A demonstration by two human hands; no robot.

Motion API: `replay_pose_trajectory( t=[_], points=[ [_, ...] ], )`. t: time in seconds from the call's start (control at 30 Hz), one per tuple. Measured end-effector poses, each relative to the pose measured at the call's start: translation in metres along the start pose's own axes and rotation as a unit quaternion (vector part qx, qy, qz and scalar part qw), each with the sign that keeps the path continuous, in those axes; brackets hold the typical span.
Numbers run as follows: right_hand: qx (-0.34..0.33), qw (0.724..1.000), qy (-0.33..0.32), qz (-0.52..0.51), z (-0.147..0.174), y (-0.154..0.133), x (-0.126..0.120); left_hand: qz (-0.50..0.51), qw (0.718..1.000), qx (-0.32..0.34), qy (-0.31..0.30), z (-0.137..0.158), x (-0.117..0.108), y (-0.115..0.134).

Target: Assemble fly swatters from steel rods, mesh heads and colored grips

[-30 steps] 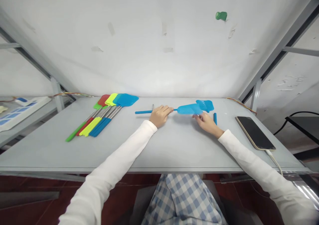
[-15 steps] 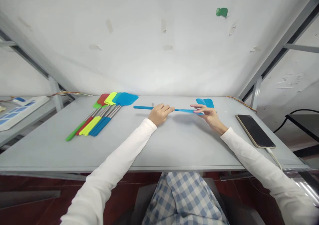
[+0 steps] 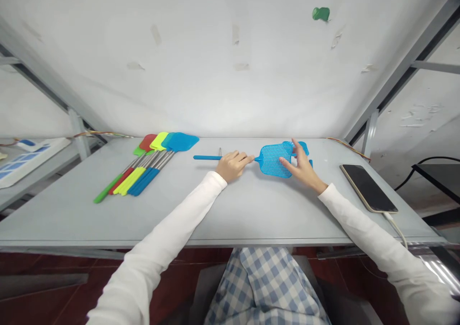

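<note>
A blue fly swatter (image 3: 275, 155) is held sideways above the table, its holed head facing me on the right and its handle reaching out to the left. My left hand (image 3: 234, 166) is closed around its shaft and hides that part. My right hand (image 3: 304, 169) is open at the head's right edge. Its thumb lies over the mesh and its fingers point upward; I cannot tell whether they touch. Behind this hand lies another blue swatter head (image 3: 303, 147), partly covered. A small upright metal loop (image 3: 220, 151) shows behind the handle.
Green, red, yellow and blue fly swatters (image 3: 143, 176) lie in an overlapping row on the left of the grey table (image 3: 237, 219). A phone (image 3: 369, 188) with a charging cable rests on the right. A power strip (image 3: 32, 159) sits beyond the left edge; a wall stands behind.
The swatter has been turned about its shaft, so its head, edge-on before, now shows its flat mesh. My right fingers have gone from gripping the head to spreading apart.
</note>
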State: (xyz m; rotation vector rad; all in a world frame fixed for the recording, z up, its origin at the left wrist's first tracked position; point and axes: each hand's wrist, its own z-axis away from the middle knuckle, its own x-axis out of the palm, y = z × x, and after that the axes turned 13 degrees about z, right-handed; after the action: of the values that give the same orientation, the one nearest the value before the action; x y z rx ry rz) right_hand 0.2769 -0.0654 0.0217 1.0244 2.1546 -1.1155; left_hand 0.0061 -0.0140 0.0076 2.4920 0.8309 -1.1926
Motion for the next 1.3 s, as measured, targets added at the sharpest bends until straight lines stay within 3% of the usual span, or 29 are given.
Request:
replay_pose_trajectory(
  t=[0.1, 0.23, 0.37, 0.43, 0.53, 0.67, 0.77, 0.83, 0.93, 1.03, 1.1, 1.2, 1.3],
  points=[
    [0.085, 0.983, -0.056, -0.153, 0.0, 0.0, 0.007, -0.008, 1.0, -0.007, -0.015, -0.001, 0.002, 0.003],
    [0.062, 0.97, -0.039, -0.233, 0.0, -0.003, 0.007, -0.022, 0.999, -0.014, -0.026, -0.001, 0.001, 0.001],
    [-0.091, 0.993, 0.01, -0.072, 0.0, 0.002, -0.006, -0.029, 0.999, -0.026, -0.017, 0.001, -0.001, -0.005],
    [-0.172, 0.984, -0.007, 0.046, -0.001, 0.007, -0.013, -0.035, 0.999, -0.018, -0.018, 0.002, -0.002, -0.006],
    [-0.24, 0.951, -0.053, 0.185, -0.002, 0.011, -0.017, -0.044, 0.999, -0.004, -0.019, 0.002, -0.002, -0.005],
    [-0.24, 0.917, -0.106, 0.3, -0.001, 0.007, -0.011, -0.049, 0.999, -0.019, -0.002, 0.001, -0.001, -0.001],
    [-0.175, 0.92, -0.142, 0.321, 0.001, 0.004, -0.004, -0.038, 0.998, -0.04, 0.015, 0.001, 0.0, 0.001],
    [-0.131, 0.94, -0.152, 0.277, 0.002, 0.004, -0.002, -0.028, 0.998, -0.046, 0.021, 0.001, 0.001, 0.002],
    [-0.073, 0.98, -0.133, 0.131, 0.003, 0.002, 0.0, -0.026, 0.998, -0.046, 0.045, 0.001, 0.0, 0.003],
    [0.005, 0.988, -0.142, -0.057, 0.001, -0.005, -0.002, -0.036, 0.995, -0.049, 0.08, 0.001, -0.002, 0.003],
    [0.071, 0.962, -0.176, -0.198, 0.0, -0.011, -0.004, -0.039, 0.994, -0.043, 0.088, 0.001, -0.004, 0.003],
    [0.168, 0.879, -0.225, -0.386, -0.002, -0.019, -0.008, -0.026, 0.997, -0.026, 0.065, 0.001, -0.003, 0.003],
    [0.202, 0.812, -0.265, -0.479, -0.002, -0.025, -0.012, -0.015, 0.999, -0.018, 0.034, 0.001, -0.002, 0.004]
  ],
)
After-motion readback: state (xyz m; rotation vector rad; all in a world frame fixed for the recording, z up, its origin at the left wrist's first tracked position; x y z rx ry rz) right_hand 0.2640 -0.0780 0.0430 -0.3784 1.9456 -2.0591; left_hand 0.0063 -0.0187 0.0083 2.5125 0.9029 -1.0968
